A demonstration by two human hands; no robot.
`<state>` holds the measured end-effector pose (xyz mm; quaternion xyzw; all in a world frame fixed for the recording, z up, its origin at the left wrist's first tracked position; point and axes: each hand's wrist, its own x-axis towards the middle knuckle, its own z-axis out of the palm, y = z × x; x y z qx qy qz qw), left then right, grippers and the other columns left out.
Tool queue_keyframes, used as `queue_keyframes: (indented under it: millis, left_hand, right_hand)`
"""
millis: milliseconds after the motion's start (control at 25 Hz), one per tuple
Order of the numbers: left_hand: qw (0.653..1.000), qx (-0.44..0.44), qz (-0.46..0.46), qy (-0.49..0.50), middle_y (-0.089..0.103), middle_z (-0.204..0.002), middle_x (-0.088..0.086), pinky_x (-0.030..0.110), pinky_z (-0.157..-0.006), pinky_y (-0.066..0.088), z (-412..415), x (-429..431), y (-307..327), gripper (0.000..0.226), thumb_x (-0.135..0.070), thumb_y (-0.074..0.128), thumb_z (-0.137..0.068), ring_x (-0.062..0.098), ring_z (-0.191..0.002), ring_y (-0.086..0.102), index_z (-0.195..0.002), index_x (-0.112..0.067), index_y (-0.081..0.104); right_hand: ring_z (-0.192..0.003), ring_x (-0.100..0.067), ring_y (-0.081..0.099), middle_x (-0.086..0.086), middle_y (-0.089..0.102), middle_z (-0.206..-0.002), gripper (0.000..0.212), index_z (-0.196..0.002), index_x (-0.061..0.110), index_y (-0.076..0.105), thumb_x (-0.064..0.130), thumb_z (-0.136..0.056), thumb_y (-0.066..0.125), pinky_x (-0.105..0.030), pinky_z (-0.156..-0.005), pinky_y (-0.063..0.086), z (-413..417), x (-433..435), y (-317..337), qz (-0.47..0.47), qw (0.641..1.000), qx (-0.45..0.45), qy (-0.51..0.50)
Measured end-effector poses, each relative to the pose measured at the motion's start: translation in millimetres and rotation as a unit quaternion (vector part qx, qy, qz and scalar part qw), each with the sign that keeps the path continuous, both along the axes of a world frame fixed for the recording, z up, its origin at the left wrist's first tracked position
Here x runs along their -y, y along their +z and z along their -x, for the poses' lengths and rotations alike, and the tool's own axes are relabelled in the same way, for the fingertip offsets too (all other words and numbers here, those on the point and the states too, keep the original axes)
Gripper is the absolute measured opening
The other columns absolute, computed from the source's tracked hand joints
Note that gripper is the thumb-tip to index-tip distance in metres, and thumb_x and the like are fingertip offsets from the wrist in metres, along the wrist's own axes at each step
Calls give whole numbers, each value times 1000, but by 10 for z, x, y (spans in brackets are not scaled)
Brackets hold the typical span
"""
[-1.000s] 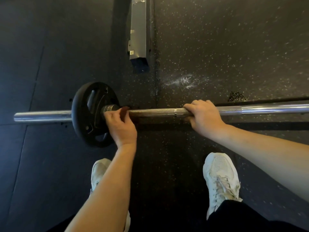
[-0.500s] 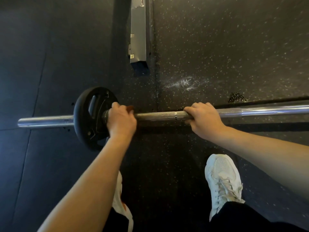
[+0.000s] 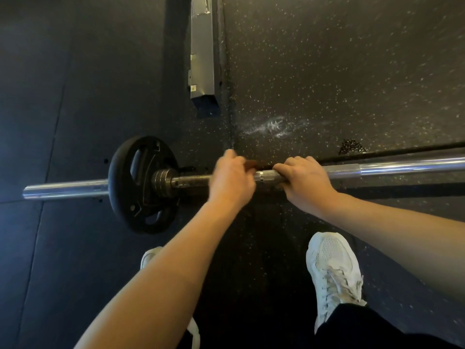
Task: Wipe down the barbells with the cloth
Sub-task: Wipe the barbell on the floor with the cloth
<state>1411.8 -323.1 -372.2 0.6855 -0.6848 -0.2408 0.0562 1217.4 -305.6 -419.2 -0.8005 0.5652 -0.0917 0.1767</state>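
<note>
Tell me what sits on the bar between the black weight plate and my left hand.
Head view: a ridged metal collar against the weight plate, then a bare, dark stretch of bar up to the left hand.

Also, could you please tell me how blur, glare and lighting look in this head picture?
Head view: the left hand and the brown cloth it grips are motion-blurred, while the right hand is sharper; head view again, glare streaks the barbell right of the hands; the floor is dim, brighter at upper right.
</note>
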Motion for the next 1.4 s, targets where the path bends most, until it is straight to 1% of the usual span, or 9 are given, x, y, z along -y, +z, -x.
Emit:
queue_keyframes:
  millis: [160,280,560,760,960,1040,1200,1320,1400]
  left_hand:
    - [991,48,20,126,46,-112,-5,34,-85,50,-958,-62,18,25,-35,59,-100,7,-92,50,-114,-17,69]
    - [981,65,65,173,45,-108,-3,30,-83,46,-915,-98,-43,21,-29,59,-100,6,-87,47,-105,-11,69]
    - [987,-130,86,34,48,-107,-11,31,-89,55,360,-391,-121,10,-19,64,-98,5,-91,55,-107,-18,70]
    - [977,-165,94,96,51,-107,-15,21,-85,53,-215,-455,6,10,-22,65,-99,-1,-92,59,-107,-22,71]
    - [971,-132,101,170,52,-107,-16,12,-81,44,-636,-557,81,11,-24,66,-99,-13,-97,53,-109,-23,70]
    - [967,-120,111,198,53,-108,-16,12,-82,46,-726,-570,88,12,-25,66,-98,-10,-97,55,-108,-22,71]
    - [962,-106,109,228,54,-110,-11,15,-80,44,-814,-569,58,11,-27,66,-98,0,-95,57,-105,-20,71]
    - [954,-109,123,251,54,-110,-7,12,-77,43,-814,-566,46,9,-27,66,-99,0,-92,56,-101,-19,68]
    - [952,-97,144,251,52,-110,-8,14,-79,46,-802,-547,0,10,-28,66,-99,-2,-90,55,-101,-18,68]
  right_hand:
    - [-100,-19,58,2,65,-107,38,-129,23,64,32,-93,69,-36,-89,44,-16,22,14,-16,1000,-6,0]
    - [-101,-20,58,1,65,-107,38,-130,22,64,31,-93,68,-36,-89,43,-17,15,31,-18,1000,5,-9]
    - [-112,-20,58,1,65,-117,37,-132,24,62,23,-95,64,-37,-100,43,-47,28,122,-43,999,-19,-19]
    - [-117,-23,55,-1,59,-123,49,-138,25,53,53,-98,55,-44,-105,43,-104,228,326,-151,984,-91,41]
    - [-97,-20,61,1,63,-106,33,-124,23,61,47,-102,53,-41,-89,52,-156,448,426,-301,948,-88,49]
    - [-94,-18,61,4,63,-102,28,-119,26,63,45,-101,57,-41,-88,54,-157,435,418,-306,949,-60,38]
    - [-91,-17,60,7,62,-97,19,-110,28,63,43,-100,58,-39,-86,50,-119,284,308,-243,969,-31,21]
    - [-87,-19,60,5,64,-92,15,-105,23,65,34,-94,66,-38,-84,44,-123,1,40,-19,1000,-19,9]
    - [-88,-21,61,2,67,-94,22,-110,17,67,27,-90,69,-39,-84,43,-102,-144,-141,97,995,3,-11]
